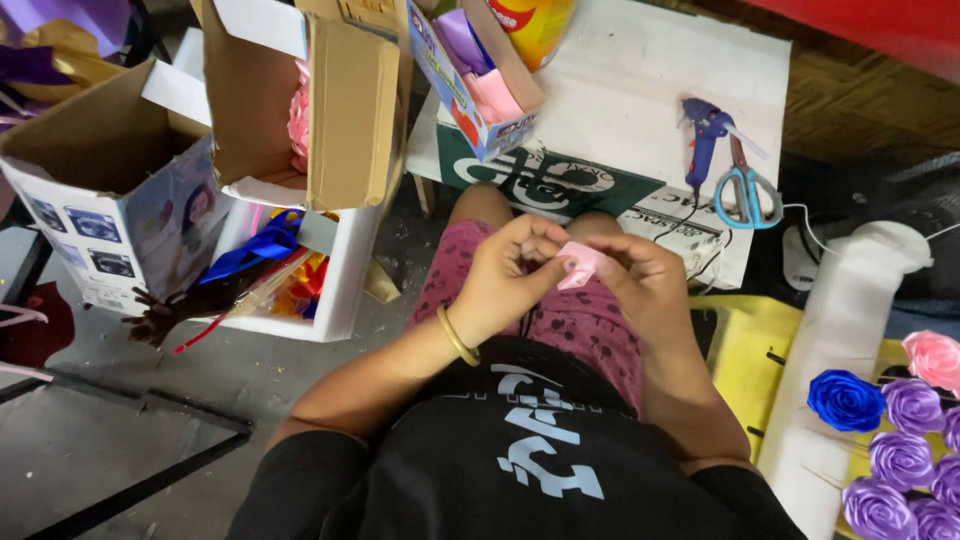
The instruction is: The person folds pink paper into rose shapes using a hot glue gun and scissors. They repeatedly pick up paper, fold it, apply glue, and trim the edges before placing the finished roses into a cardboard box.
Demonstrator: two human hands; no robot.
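Head view looks straight down on a seated person in a black printed shirt and maroon dotted shorts, both hands raised over the lap. Left hand (505, 275), with a gold bangle (457, 336) at the wrist, has its fingers curled in and pinches one end of a small folded piece of pale pink ribbon (578, 265). Right hand (640, 280) grips the other end of that ribbon, fingers bent around it, so the pink piece sits between the two hands just above the knees.

Ahead of the knees stands a low white table (640, 90). On it lie a blue hot-glue gun (703, 135) and, touching it on the right, a pair of scissors with light blue handles (745, 190). At the table's left edge rests a small open printed carton holding pink and purple ribbon pieces (478, 80), with a yellow and red round container (535, 25) just behind it.

To the person's left stands an open brown cardboard box (310, 110) with something pink inside, set on a white box (340, 270) that holds blue and orange ribbon. Farther left is another open cardboard box with printed sides (110, 200).

At the lower right, finished ribbon roses lie close together: one royal blue rose (845, 400), several purple roses (900, 450) and one pink rose (935, 358), beside a white roll (850, 330).
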